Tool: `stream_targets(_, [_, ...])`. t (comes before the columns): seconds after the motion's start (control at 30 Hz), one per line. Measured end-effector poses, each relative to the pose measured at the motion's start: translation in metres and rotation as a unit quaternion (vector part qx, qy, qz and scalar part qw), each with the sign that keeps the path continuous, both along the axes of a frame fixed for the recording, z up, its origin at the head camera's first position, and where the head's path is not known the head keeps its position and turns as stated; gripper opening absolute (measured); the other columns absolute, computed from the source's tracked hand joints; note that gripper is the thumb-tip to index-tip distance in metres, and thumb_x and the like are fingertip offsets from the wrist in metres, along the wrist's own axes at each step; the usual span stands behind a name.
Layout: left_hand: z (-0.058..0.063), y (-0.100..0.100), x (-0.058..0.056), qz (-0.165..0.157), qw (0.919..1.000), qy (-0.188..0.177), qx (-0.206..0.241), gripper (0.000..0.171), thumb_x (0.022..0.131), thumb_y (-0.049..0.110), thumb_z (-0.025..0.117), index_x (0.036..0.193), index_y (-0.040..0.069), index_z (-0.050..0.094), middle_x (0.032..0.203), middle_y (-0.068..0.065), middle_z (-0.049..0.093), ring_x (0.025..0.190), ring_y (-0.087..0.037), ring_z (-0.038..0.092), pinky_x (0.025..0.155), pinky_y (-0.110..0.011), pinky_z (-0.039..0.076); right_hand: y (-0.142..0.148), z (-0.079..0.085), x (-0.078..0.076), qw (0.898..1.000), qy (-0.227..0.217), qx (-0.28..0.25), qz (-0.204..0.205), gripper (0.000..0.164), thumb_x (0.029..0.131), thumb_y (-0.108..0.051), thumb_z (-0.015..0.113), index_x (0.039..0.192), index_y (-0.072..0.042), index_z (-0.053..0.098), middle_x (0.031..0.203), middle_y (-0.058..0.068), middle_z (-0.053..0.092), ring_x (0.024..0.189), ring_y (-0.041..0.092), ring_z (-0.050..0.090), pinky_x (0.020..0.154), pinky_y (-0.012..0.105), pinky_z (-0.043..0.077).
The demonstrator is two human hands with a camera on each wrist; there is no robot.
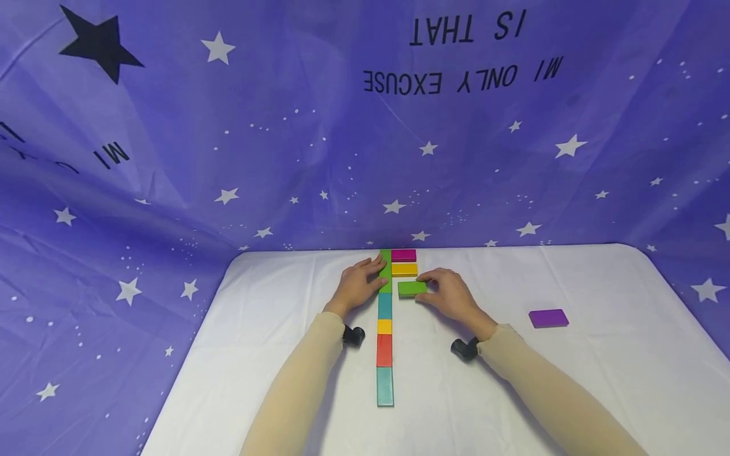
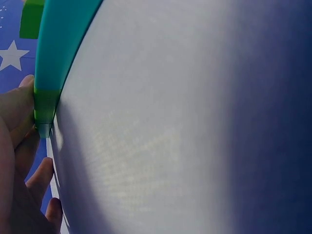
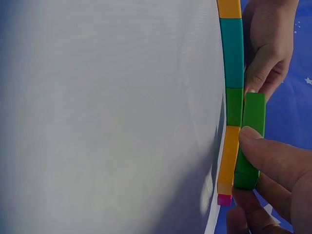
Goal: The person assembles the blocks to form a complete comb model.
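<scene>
In the head view, a green block [image 1: 412, 289] is pinched between the thumb and fingers of my right hand [image 1: 450, 296]. It is just right of the column and nearer me than a yellow block [image 1: 404, 270]. A magenta block [image 1: 403, 255] lies beyond the yellow one. My left hand [image 1: 358, 283] touches the left side of the green top part [image 1: 386, 272] of the column, its fingers extended. In the right wrist view the held green block [image 3: 254, 114] shows clearly, the thumb [image 3: 252, 135] on one face.
The column runs towards me with a blue block [image 1: 384, 306], a small yellow block [image 1: 384, 327], a red block [image 1: 384, 350] and a teal block [image 1: 384, 386]. A purple block [image 1: 549, 318] lies apart at right on the white tabletop [image 1: 467, 405]. Starry purple cloth [image 1: 319, 139] hangs behind.
</scene>
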State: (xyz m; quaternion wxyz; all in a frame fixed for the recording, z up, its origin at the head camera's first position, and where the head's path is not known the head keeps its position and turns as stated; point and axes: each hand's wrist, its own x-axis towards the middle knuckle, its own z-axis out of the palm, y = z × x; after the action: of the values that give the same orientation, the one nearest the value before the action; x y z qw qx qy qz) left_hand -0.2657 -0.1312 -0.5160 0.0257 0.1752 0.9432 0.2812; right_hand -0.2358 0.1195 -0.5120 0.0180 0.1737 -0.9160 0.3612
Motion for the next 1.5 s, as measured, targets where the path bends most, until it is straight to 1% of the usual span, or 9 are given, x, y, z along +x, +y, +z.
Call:
stream_targets(0.23, [0.002,0.000,0.001,0.003,1.0000,-0.001,-0.004,0.051,0.100,0.035,0.062,0.146,0.015,0.054,0.157,0.005,0.041,0.146,-0.023,0.036,0.116,-0.052,0.025,-0.008,-0.001,-0.004,1.000,-0.019,0.014,-0.006,0.039,0.079,-0.022,0.087,0.113,-0.007,0.076,0.114,0.012,0.072,0.105,0.030,0.063,0.095,0.048,0.049])
stream_targets(0.47, [-0.001,0.001,0.000,0.003,1.0000,0.000,-0.006,0.052,0.099,0.036,0.062,0.147,0.016,0.053,0.157,0.005,0.041,0.147,-0.023,0.035,0.117,-0.052,0.024,-0.014,-0.001,-0.008,0.998,-0.045,0.037,-0.019,0.040,0.078,-0.023,0.087,0.113,-0.007,0.076,0.116,0.013,0.071,0.109,0.032,0.063,0.099,0.049,0.048])
stream_targets(0.67, [0.000,0.001,0.000,0.003,0.9999,-0.004,-0.010,0.052,0.100,0.037,0.061,0.147,0.018,0.053,0.158,0.007,0.039,0.147,-0.020,0.034,0.117,-0.050,0.023,-0.016,-0.002,-0.012,0.998,-0.047,0.044,-0.026,0.040,0.078,-0.023,0.088,0.112,-0.006,0.076,0.113,0.013,0.072,0.103,0.030,0.063,0.096,0.047,0.049])
stream_targets(0.77, [0.000,0.002,0.000,0.003,0.9999,-0.006,-0.008,0.052,0.100,0.036,0.062,0.147,0.017,0.052,0.158,0.007,0.039,0.147,-0.020,0.033,0.118,-0.050,0.022,-0.017,-0.002,-0.013,0.997,-0.050,0.047,-0.029,0.040,0.077,-0.023,0.088,0.111,-0.006,0.076,0.113,0.014,0.072,0.105,0.031,0.063,0.098,0.048,0.049])
stream_targets(0.93, [-0.001,0.001,-0.001,0.005,0.9998,-0.007,-0.018,0.052,0.100,0.037,0.060,0.148,0.019,0.052,0.158,0.008,0.038,0.147,-0.020,0.033,0.118,-0.049,0.023,-0.019,0.000,-0.015,0.997,-0.053,0.054,-0.024,0.039,0.077,-0.022,0.087,0.111,-0.006,0.076,0.114,0.014,0.072,0.107,0.032,0.063,0.099,0.049,0.048])
stream_targets(1.23, [-0.002,0.001,-0.001,0.003,0.9998,-0.007,-0.019,0.052,0.100,0.037,0.060,0.148,0.019,0.052,0.158,0.008,0.038,0.148,-0.020,0.033,0.118,-0.050,0.022,-0.022,0.003,-0.016,0.996,-0.054,0.064,-0.022,0.038,0.077,-0.022,0.088,0.109,-0.006,0.076,0.105,0.010,0.072,0.095,0.027,0.063,0.091,0.046,0.052])
stream_targets(1.5, [-0.002,0.001,0.000,0.001,0.9999,-0.012,-0.011,0.052,0.101,0.037,0.060,0.148,0.018,0.051,0.159,0.007,0.038,0.148,-0.021,0.032,0.118,-0.050,0.021,-0.024,0.001,-0.015,0.996,-0.059,0.059,-0.029,0.038,0.077,-0.021,0.088,0.110,-0.006,0.076,0.106,0.010,0.072,0.096,0.027,0.062,0.093,0.045,0.052])
